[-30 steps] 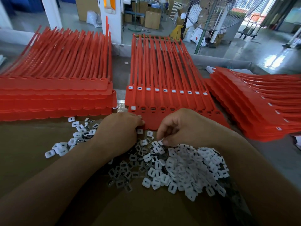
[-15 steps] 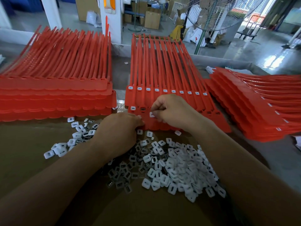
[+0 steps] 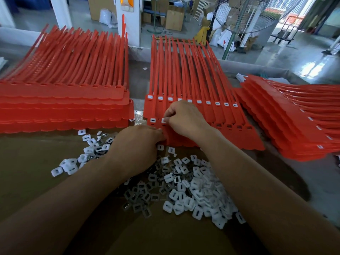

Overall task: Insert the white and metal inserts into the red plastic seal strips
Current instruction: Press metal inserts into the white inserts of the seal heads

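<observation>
The right hand [image 3: 185,120] reaches over the middle stack of strips [image 3: 184,80], at the middle of the tabletop. Thumb and forefinger pinch a white insert [image 3: 163,120] at the second socket from the left in the stack's near row. The socket to its left already carries a white piece, and the row behind is filled with white all along. The left hand [image 3: 136,146] lies knuckles up at the stack's near edge, touching it. Its fingers curl down out of sight, so I cannot tell whether it grips anything.

Loose white inserts [image 3: 202,190] are heaped near the front edge between the forearms, with darker metal inserts [image 3: 139,197] mixed in on their left, all on brown cardboard [image 3: 27,162]. A left stack [image 3: 64,100] and a right stack [image 3: 294,116] of strips flank the middle one.
</observation>
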Tool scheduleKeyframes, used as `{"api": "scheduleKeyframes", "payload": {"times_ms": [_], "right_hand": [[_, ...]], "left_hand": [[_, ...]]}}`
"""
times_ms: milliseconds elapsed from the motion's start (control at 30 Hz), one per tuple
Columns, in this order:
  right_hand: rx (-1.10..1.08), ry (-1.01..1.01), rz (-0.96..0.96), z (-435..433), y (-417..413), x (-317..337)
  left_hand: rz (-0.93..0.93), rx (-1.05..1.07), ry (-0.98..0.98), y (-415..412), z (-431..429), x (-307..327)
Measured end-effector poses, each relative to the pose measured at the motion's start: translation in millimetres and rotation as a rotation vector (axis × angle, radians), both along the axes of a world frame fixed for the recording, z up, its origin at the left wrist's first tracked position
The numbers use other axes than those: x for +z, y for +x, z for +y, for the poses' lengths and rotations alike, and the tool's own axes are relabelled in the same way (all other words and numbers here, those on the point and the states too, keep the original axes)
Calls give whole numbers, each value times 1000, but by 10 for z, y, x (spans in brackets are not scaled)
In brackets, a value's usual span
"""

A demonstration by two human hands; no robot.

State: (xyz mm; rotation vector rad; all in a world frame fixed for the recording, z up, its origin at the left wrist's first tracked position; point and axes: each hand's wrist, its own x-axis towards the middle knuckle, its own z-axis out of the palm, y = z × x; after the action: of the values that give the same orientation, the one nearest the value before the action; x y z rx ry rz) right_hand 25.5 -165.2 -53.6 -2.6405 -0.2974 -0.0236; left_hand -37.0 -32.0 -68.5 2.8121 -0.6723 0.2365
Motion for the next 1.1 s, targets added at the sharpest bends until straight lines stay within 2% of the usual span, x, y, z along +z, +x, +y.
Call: {"api": "scheduleKeyframes", "payload": {"times_ms": [200,300,667,967,1100], "right_hand": [[-13,-2,-27,48,-18,4],[-69,94,14,51,-6,12],[-180,89,130,113,173,8],[-76,55,78,53,92,20],[30,23,148,21,20,184]], "left_hand": [[4,7,17,0,5,-7],[6,8,15,-3,5,-5],[20,17,14,-6,3,-14],[9,7,2,-25,5,-1],[6,5,-14,-23,4,11]]}}
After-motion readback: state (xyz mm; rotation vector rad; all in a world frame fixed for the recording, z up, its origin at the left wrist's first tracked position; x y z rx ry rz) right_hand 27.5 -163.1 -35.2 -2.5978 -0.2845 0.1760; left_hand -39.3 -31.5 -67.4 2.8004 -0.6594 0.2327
